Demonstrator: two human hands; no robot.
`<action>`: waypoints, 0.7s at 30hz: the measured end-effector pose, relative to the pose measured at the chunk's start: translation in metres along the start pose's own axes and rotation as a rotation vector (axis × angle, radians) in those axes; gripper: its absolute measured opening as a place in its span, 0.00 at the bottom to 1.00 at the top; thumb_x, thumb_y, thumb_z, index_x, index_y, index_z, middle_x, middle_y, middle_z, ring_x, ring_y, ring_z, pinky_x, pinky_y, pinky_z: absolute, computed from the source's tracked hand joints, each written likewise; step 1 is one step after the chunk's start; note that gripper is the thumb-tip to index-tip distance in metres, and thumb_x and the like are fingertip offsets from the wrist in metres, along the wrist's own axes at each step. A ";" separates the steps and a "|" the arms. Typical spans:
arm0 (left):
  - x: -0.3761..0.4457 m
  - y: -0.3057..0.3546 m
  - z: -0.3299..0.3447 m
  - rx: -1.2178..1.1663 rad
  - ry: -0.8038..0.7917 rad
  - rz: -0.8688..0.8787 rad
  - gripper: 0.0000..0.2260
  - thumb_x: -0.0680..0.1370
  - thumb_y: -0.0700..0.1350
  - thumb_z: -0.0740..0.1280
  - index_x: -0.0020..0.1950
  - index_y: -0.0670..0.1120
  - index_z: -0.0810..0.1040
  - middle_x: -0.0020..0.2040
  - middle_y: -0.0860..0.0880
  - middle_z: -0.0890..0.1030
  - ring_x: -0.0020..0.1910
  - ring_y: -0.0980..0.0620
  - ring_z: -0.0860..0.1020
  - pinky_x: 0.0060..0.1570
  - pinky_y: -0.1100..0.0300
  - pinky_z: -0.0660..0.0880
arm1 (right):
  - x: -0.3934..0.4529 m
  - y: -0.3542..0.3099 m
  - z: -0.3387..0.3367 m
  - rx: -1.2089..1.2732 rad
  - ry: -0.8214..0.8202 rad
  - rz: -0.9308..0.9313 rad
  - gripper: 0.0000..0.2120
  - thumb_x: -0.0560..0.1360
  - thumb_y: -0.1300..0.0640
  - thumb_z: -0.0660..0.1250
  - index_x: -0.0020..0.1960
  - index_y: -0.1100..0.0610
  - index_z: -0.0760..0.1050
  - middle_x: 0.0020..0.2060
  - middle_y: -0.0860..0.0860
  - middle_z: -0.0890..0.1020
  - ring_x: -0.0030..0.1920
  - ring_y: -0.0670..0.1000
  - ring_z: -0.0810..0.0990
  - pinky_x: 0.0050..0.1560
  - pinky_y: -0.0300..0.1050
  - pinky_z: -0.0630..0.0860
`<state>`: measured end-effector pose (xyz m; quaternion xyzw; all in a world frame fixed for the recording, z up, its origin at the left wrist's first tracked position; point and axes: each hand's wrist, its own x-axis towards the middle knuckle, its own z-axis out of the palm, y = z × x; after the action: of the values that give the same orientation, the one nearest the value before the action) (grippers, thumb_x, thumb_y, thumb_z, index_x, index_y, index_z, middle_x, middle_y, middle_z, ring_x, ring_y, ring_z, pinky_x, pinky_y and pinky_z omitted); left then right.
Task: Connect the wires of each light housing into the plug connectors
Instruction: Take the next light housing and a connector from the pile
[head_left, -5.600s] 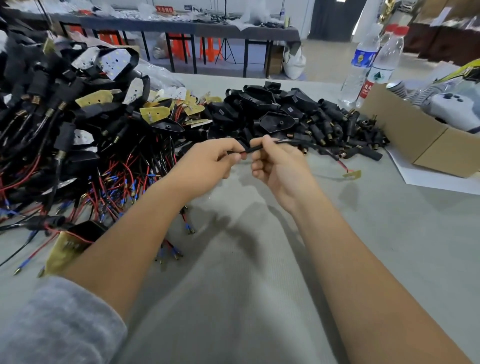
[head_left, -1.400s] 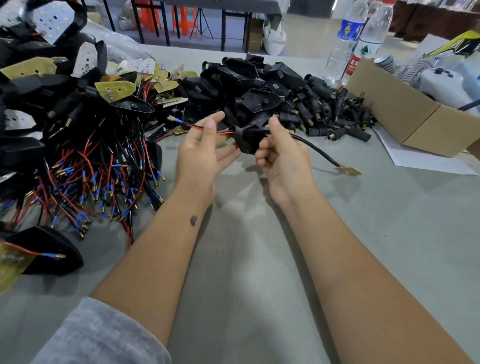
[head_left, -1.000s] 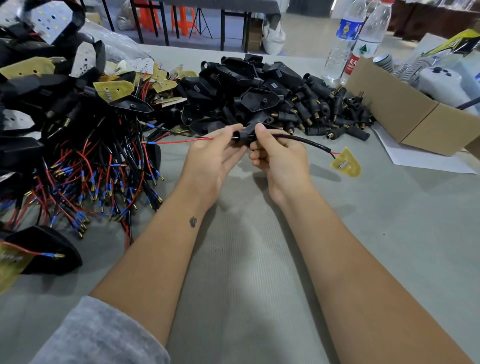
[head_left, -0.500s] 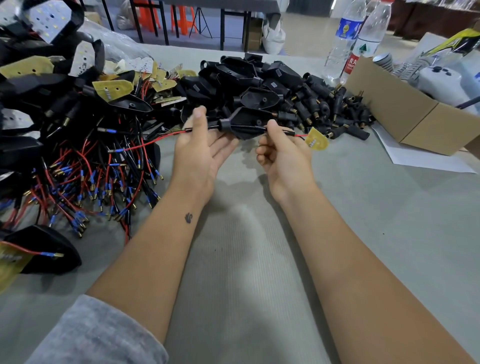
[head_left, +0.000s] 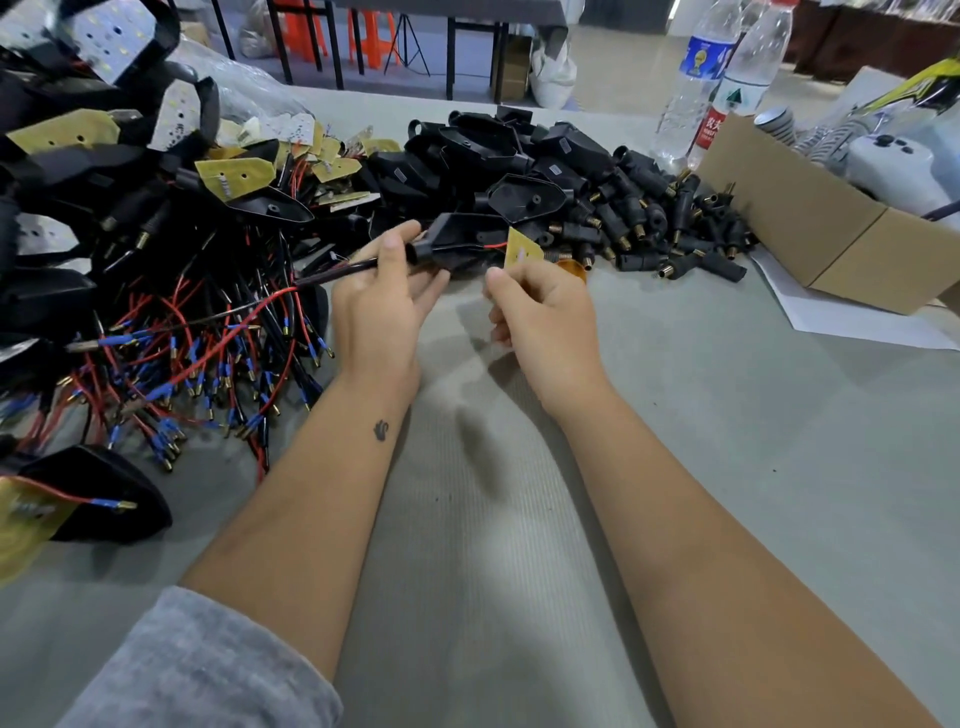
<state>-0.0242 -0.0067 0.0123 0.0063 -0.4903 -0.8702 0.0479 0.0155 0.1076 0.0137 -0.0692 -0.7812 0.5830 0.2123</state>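
My left hand (head_left: 382, 306) pinches the black sleeved wires (head_left: 337, 271) where they leave a black light housing (head_left: 462, 236). The red and black wire ends trail left over the pile. My right hand (head_left: 540, 317) pinches the small yellow circuit board (head_left: 522, 250) that sits at the housing's right end on a short red lead. The housing is held just above the grey table, in front of the heap of black plug connectors (head_left: 660, 228).
A big tangle of wired housings with red, black and blue-tipped leads (head_left: 197, 353) fills the left. Empty black housings (head_left: 498, 156) lie behind. A cardboard box (head_left: 810, 228) and two water bottles (head_left: 717, 78) stand at right. Bare grey table (head_left: 727, 467) lies in front.
The wires have been drawn further left through the housing, so the yellow board has slid in against the housing's right end. My left hand moved left along the wires.
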 end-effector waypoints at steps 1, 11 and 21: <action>0.001 0.001 0.000 -0.021 0.041 -0.008 0.12 0.85 0.45 0.57 0.55 0.44 0.79 0.53 0.42 0.83 0.50 0.51 0.84 0.48 0.62 0.79 | 0.001 0.000 0.000 -0.094 0.099 -0.070 0.07 0.77 0.59 0.67 0.40 0.53 0.73 0.34 0.45 0.75 0.35 0.43 0.74 0.39 0.39 0.72; 0.004 -0.003 0.001 -0.004 0.153 -0.017 0.13 0.84 0.46 0.57 0.50 0.42 0.79 0.45 0.45 0.83 0.45 0.50 0.85 0.43 0.61 0.80 | 0.008 0.007 -0.007 -0.360 0.157 -0.182 0.20 0.72 0.68 0.67 0.61 0.53 0.75 0.53 0.45 0.77 0.58 0.52 0.74 0.60 0.48 0.72; 0.003 0.000 0.000 0.009 0.160 -0.068 0.14 0.85 0.51 0.55 0.51 0.46 0.77 0.53 0.42 0.83 0.50 0.49 0.84 0.44 0.58 0.81 | 0.004 0.004 -0.003 -0.070 -0.024 -0.085 0.06 0.81 0.56 0.64 0.48 0.54 0.79 0.44 0.51 0.82 0.44 0.48 0.77 0.46 0.42 0.73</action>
<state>-0.0274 -0.0065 0.0125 0.0929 -0.4885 -0.8657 0.0572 0.0129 0.1129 0.0115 -0.0362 -0.8060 0.5464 0.2249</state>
